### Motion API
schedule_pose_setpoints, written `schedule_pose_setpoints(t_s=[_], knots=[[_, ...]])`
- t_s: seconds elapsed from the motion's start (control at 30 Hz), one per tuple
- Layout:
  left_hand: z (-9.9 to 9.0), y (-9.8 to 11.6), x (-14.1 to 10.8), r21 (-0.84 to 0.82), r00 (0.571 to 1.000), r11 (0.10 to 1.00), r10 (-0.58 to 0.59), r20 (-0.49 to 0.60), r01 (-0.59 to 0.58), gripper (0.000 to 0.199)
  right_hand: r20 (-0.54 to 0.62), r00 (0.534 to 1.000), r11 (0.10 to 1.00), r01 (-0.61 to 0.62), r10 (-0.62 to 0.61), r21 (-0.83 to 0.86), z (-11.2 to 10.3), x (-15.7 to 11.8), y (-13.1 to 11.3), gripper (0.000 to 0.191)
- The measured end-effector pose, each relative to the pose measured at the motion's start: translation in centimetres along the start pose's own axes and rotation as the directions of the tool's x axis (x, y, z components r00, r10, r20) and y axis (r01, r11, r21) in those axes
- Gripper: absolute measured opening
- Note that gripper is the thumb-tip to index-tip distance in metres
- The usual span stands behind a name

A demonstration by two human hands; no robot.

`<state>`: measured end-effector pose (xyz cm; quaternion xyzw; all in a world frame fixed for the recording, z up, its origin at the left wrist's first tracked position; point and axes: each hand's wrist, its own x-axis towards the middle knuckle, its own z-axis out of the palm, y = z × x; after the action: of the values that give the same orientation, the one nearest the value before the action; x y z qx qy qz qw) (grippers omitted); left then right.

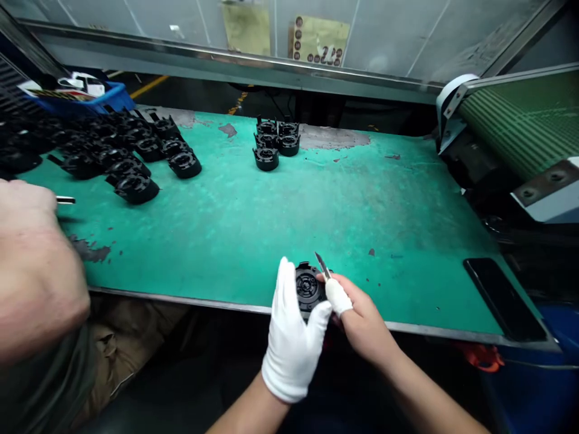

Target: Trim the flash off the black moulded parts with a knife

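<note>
My left hand [292, 331], in a white glove, is closed around the left side of a round black plastic part [307, 286] with concentric rings on its face. The part is held over the front edge of the green table. In my right hand [350, 304] is a craft knife [322, 264], its pointed blade directed up and away from me. A white cover wraps the right thumb, and the other fingers are partly hidden beside the black part. The blade tip stands just above the part's upper right rim, apart from the tabletop.
Several black parts [266, 158] are grouped at the table's [217, 241] back; more [136, 187] crowd the left. A co-worker's arm [40, 259] reaches in from the left. A phone [504, 298] lies front right, near a green conveyor [529, 120]. A blue bin [90, 105] stands back left.
</note>
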<state>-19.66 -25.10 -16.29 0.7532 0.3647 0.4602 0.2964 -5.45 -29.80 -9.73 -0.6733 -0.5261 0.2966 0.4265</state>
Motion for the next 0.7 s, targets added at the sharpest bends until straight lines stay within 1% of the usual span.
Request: schedule_pose_setpoints(t_s=[0.03, 0.07, 0.1, 0.13, 0.2, 0.23, 0.3, 0.33, 0.4, 0.5, 0.57, 0.7], knots=[[0.1, 0.5, -0.9, 0.025, 1.0, 1.0, -0.002, 0.017, 0.002, 0.082, -0.034, 0.999, 1.0, 0.0, 0.0, 0.002, 0.1, 0.4, 0.2, 0.046], [0.1, 1.0, -1.6, 0.048, 0.999, 0.999, -0.001, 0.032, -0.001, 0.084, -0.042, 0.999, 0.999, 0.025, -0.026, -0.036, -0.2, 0.7, 0.3, 0.045], [-0.1, 1.2, -1.9, 0.067, 0.999, 0.998, 0.004, 0.04, -0.007, 0.087, -0.03, 0.997, 0.992, 0.064, -0.067, -0.105, -0.9, 0.8, 0.3, 0.043], [-0.5, 1.4, -1.9, 0.077, 0.999, 0.997, 0.009, 0.044, -0.013, 0.091, 0.007, 0.993, 0.974, 0.115, -0.116, -0.193, -1.9, 0.9, 0.2, 0.041], [-1.4, 1.1, -0.8, 0.066, 0.998, 0.998, 0.013, 0.057, -0.017, 0.099, 0.103, 0.981, 0.9, 0.193, -0.165, -0.392, -4.0, 0.5, 0.0, 0.042], [-1.8, 0.7, 0.2, 0.048, 0.996, 0.999, 0.013, 0.093, -0.018, 0.103, 0.14, 0.977, 0.85, 0.21, -0.162, -0.482, -5.0, 0.2, -0.1, 0.044], [-2.5, -0.3, 2.4, 0.003, 0.974, 0.999, 0.033, 0.223, -0.034, 0.107, 0.187, 0.974, 0.753, 0.215, -0.123, -0.622, -6.1, -0.4, -0.3, 0.046], [-2.7, -0.8, 3.5, -0.009, 0.96, 0.999, 0.041, 0.277, -0.04, 0.106, 0.206, 0.973, 0.71, 0.219, -0.106, -0.669, -6.3, -0.6, -0.4, 0.046], [-2.9, -1.4, 4.9, -0.023, 0.943, 0.998, 0.056, 0.328, -0.052, 0.097, 0.233, 0.969, 0.644, 0.227, -0.078, -0.73, -6.2, -0.7, -0.5, 0.046], [-2.8, -1.7, 5.5, -0.049, 0.941, 0.996, 0.083, 0.329, -0.071, 0.087, 0.237, 0.97, 0.587, 0.221, -0.05, -0.779, -5.8, -0.8, -0.5, 0.047], [-2.6, -1.7, 5.4, -0.06, 0.943, 0.995, 0.097, 0.32, -0.082, 0.085, 0.249, 0.968, 0.584, 0.217, -0.027, -0.782, -5.6, -1.1, -0.5, 0.048], [-2.3, -1.7, 5.1, -0.069, 0.952, 0.994, 0.104, 0.288, -0.088, 0.086, 0.27, 0.963, 0.641, 0.2, 0.012, -0.741, -5.4, -2.1, -0.6, 0.047]])
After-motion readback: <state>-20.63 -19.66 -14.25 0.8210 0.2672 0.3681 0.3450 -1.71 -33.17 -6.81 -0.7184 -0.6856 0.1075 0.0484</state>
